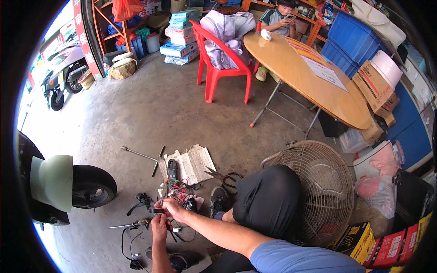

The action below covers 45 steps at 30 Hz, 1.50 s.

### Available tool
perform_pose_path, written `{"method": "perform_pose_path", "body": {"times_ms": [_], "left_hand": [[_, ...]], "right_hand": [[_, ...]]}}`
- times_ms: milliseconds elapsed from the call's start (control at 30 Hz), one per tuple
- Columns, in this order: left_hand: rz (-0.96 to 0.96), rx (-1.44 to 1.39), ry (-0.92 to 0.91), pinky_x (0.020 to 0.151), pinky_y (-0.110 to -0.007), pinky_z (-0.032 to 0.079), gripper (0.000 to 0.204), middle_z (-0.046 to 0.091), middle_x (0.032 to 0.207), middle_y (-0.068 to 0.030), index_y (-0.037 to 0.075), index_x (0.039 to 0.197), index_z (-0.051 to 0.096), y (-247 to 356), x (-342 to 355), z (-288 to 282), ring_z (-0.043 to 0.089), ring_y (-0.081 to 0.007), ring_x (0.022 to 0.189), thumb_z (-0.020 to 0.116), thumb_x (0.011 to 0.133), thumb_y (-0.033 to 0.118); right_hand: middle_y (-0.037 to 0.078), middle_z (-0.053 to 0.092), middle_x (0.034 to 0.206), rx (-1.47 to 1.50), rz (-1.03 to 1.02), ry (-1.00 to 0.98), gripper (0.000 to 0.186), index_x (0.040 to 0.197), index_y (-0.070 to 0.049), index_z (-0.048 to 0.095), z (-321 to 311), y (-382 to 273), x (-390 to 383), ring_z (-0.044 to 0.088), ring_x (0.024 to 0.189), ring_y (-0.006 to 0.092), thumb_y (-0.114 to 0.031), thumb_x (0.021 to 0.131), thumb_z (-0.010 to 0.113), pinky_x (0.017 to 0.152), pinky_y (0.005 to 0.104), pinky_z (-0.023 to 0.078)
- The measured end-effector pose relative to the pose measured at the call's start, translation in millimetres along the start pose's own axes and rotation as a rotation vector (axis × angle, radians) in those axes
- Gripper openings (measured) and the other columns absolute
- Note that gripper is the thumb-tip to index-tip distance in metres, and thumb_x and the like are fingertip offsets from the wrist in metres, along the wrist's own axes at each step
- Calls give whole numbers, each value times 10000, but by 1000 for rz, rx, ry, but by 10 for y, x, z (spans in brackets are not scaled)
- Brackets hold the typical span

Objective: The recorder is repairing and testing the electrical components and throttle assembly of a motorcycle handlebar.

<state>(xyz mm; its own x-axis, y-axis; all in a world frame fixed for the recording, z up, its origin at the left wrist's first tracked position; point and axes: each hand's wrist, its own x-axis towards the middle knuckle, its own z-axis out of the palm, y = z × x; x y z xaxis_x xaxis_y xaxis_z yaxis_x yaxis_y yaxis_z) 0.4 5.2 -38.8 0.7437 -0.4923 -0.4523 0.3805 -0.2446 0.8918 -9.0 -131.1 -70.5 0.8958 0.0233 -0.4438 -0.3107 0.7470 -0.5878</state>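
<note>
Low over the floor, my two hands are close together around a small dark block-like part, whose kind I cannot make out. My right hand is closed with its fingertips on that part. Just below it, my left hand is closed at the part's lower side, its fingers partly hidden. Red and dark wires lie tangled beyond my right hand. A black brake lever and a screwdriver with a yellow-black handle lie to the left. A dark clamp meter rests at the edge of flattened cardboard.
Scissors lie near my shoe, and a T-handle wrench beyond the hands. A scooter wheel stands left, a large fan right. Farther off are a red chair, a folding table and a seated person holding a phone.
</note>
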Motion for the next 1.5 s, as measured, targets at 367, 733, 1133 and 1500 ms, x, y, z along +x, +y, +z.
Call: {"method": "perform_pose_path", "body": {"times_ms": [367,733,1133,1500], "left_hand": [[193,587,290,612,-410,502,195,653,736,-192,10,991,612,91,-104,99,663,-301,657,506,901,147],[93,476,384,519,-337,516,190,644,621,-124,4,911,566,74,-72,-40,660,-223,522,532,934,190],[81,158,322,485,-299,488,247,596,631,-74,-19,860,558,183,-63,33,593,-158,502,480,965,190],[40,-264,52,465,-270,438,253,513,635,-14,-1,882,561,89,-13,31,521,-123,503,435,986,193]], "right_hand": [[52,600,1006,-398,-29,-211,489,1179,20,556,84,-273,-85,570,951,156,-203,773,715,858,295,442],[140,671,953,-1183,-65,-3,283,942,-51,708,9,-420,-22,646,918,276,-301,816,660,821,370,488],[83,666,944,-1353,-541,143,108,881,-69,686,77,-255,-74,556,932,308,-125,792,661,882,394,430],[102,649,933,-835,-330,69,100,901,12,648,-72,-103,107,638,823,192,-33,811,643,726,308,504]]}}
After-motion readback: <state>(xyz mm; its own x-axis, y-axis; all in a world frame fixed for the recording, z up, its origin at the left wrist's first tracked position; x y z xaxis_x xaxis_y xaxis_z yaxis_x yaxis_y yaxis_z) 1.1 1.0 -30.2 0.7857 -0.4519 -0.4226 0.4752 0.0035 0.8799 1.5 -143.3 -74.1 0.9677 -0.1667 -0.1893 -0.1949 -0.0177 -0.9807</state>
